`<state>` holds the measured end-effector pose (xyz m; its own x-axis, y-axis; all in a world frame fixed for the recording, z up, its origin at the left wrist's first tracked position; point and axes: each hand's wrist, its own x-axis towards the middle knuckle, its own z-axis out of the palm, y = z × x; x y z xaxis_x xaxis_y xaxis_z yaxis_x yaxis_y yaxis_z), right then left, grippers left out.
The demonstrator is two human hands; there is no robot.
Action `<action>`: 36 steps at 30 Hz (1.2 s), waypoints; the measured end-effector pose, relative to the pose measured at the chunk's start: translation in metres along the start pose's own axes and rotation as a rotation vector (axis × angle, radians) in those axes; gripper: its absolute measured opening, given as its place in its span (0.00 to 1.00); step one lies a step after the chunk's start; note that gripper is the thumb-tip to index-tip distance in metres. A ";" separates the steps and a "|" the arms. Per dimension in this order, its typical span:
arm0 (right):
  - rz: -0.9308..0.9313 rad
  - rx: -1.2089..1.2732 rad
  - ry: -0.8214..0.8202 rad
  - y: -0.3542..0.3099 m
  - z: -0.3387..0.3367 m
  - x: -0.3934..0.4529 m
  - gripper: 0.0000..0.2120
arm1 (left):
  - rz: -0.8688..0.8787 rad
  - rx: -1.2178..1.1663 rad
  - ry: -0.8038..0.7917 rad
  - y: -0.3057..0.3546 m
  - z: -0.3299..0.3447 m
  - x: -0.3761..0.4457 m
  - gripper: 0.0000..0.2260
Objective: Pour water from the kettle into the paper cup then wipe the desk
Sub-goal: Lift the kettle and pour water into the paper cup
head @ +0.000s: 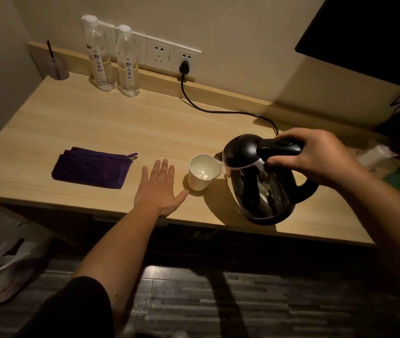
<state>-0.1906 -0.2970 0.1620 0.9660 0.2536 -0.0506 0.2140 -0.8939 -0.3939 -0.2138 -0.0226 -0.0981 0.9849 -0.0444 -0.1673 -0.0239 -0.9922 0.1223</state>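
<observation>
The right hand [316, 157] gripped the tilted kettle [260, 179], its spout over the paper cup [204, 172]. The left hand [160, 189] lay flat and empty at the cup's eight o'clock.

1. The right hand [316, 157] grips the black handle of the kettle [260, 181], which is tilted with its spout over the rim of the paper cup [202, 173].
2. The cup stands upright on the tabletop [121, 123], with water visible inside.
3. The left hand [160, 191] lies flat, fingers spread, just beside the cup.
4. A folded purple cloth [91, 168] lies left of that hand.
5. Two water bottles [112, 57] stand at the back, near wall sockets [172, 54] holding a black plug [184, 68].
</observation>
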 end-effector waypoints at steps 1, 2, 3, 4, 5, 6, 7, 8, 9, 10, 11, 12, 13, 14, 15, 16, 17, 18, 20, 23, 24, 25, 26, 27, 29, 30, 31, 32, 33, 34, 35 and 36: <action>0.006 0.045 0.025 0.004 0.002 -0.004 0.22 | 0.000 0.003 -0.004 0.000 0.000 0.000 0.42; 0.009 0.091 0.050 0.007 0.003 -0.009 0.21 | 0.000 0.005 -0.009 0.000 0.000 0.000 0.42; 0.013 0.135 0.075 0.011 0.005 -0.014 0.20 | 0.001 0.006 -0.012 0.000 0.000 0.000 0.42; 0.023 0.182 0.106 0.015 0.007 -0.020 0.19 | 0.002 0.005 -0.014 0.000 0.000 -0.001 0.42; 0.041 0.234 0.145 0.021 0.009 -0.026 0.18 | 0.003 0.005 -0.015 0.000 -0.001 -0.001 0.42; 0.064 0.285 0.194 0.027 0.011 -0.031 0.17 | 0.005 0.004 -0.018 0.000 -0.001 -0.001 0.42; 0.090 0.330 0.247 0.034 0.015 -0.037 0.17 | 0.006 0.005 -0.021 0.000 -0.001 -0.001 0.41; 0.119 0.365 0.305 0.042 0.019 -0.043 0.16 | 0.007 0.008 -0.023 0.000 -0.001 -0.001 0.41; 0.148 0.393 0.367 0.050 0.023 -0.050 0.16 | 0.008 0.013 -0.024 0.000 -0.001 -0.001 0.41; 0.178 0.415 0.428 0.058 0.028 -0.056 0.16 | 0.010 0.017 -0.022 0.000 -0.001 -0.001 0.41; 0.215 0.434 0.483 0.066 0.034 -0.062 0.16 | 0.011 0.018 -0.019 0.000 -0.001 0.000 0.41; 0.258 0.450 0.531 0.074 0.039 -0.067 0.17 | 0.011 0.017 -0.017 0.000 -0.001 0.000 0.41; 0.302 0.470 0.575 0.081 0.045 -0.072 0.18 | 0.011 0.017 -0.016 0.000 0.000 0.000 0.41; 0.343 0.491 0.619 0.088 0.051 -0.075 0.19 | 0.011 0.019 -0.015 -0.001 0.000 0.000 0.41; 0.379 0.513 0.661 0.095 0.055 -0.077 0.19 | 0.012 0.021 -0.013 -0.001 0.000 0.001 0.42; 0.412 0.534 0.699 0.101 0.059 -0.079 0.20 | 0.013 0.023 -0.012 -0.001 0.000 0.001 0.42; 0.438 0.550 0.731 0.106 0.063 -0.080 0.20 | 0.013 0.024 -0.012 -0.001 0.000 0.001 0.42; 0.460 0.560 0.756 0.110 0.066 -0.081 0.20 | 0.015 0.024 -0.012 -0.001 0.000 0.001 0.42; 0.506 0.569 0.788 0.118 0.072 -0.082 0.19 | 0.015 0.030 -0.017 -0.001 0.000 0.001 0.43; 0.554 0.597 0.809 0.128 0.079 -0.081 0.19 | 0.011 0.037 -0.015 -0.001 0.000 0.001 0.43; 0.560 0.605 0.811 0.130 0.080 -0.080 0.19 | 0.010 0.039 -0.016 -0.001 0.000 0.001 0.43; 0.560 0.612 0.815 0.132 0.082 -0.079 0.19 | 0.008 0.041 -0.018 -0.002 0.000 0.002 0.43; 0.556 0.614 0.819 0.134 0.084 -0.077 0.18 | 0.006 0.042 -0.018 -0.002 0.000 0.002 0.43; 0.554 0.613 0.822 0.135 0.086 -0.076 0.18 | 0.004 0.043 -0.015 -0.002 0.000 0.002 0.43; 0.560 0.618 0.817 0.137 0.090 -0.075 0.18 | 0.003 0.046 -0.013 -0.001 -0.001 0.002 0.43; 0.562 0.623 0.811 0.138 0.091 -0.074 0.18 | 0.005 0.047 -0.012 -0.001 -0.001 0.001 0.43; 0.561 0.622 0.806 0.139 0.092 -0.074 0.18 | 0.006 0.047 -0.011 -0.001 -0.001 0.001 0.43; 0.556 0.615 0.799 0.140 0.092 -0.074 0.18 | 0.007 0.046 -0.010 -0.001 -0.001 0.000 0.43; 0.549 0.606 0.789 0.141 0.092 -0.074 0.18 | 0.009 0.043 -0.009 0.000 -0.001 0.000 0.43; 0.541 0.596 0.777 0.142 0.092 -0.074 0.18 | 0.009 0.042 -0.009 0.000 -0.001 0.000 0.43; 0.532 0.584 0.765 0.143 0.091 -0.074 0.18 | 0.009 0.043 -0.009 0.000 -0.001 0.000 0.43; 0.522 0.570 0.756 0.144 0.091 -0.074 0.18 | 0.008 0.043 -0.010 0.000 -0.001 0.000 0.43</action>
<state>-0.2444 -0.4109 0.0258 0.7992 -0.5775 0.1666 -0.1607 -0.4724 -0.8666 -0.2133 -0.0224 -0.0970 0.9829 -0.0538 -0.1763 -0.0399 -0.9959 0.0814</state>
